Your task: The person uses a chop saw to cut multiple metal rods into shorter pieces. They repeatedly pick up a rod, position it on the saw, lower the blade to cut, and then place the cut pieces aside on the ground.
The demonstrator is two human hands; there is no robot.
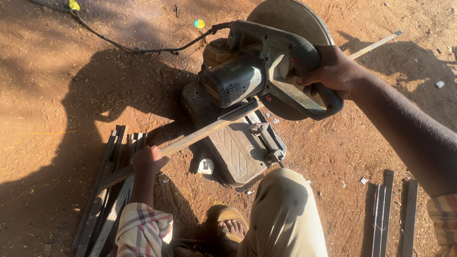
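Observation:
A grey chop saw (247, 76) stands on red dirt, its round blade guard (295, 19) raised at the top. My right hand (333, 71) is wrapped around the saw's handle (304, 90). A long metal bar (200, 135) lies across the saw's base (233, 147) under the blade and sticks out at the upper right. My left hand (147, 159) grips this bar near its left end. My knee in beige trousers (283, 209) and a sandalled foot (232, 228) sit just in front of the base.
A pile of metal bars (107, 190) lies on the ground at the lower left. Several shorter cut bars (392, 214) lie at the lower right. A black power cable (128, 45) runs from the saw to the upper left. Small metal offcuts dot the dirt.

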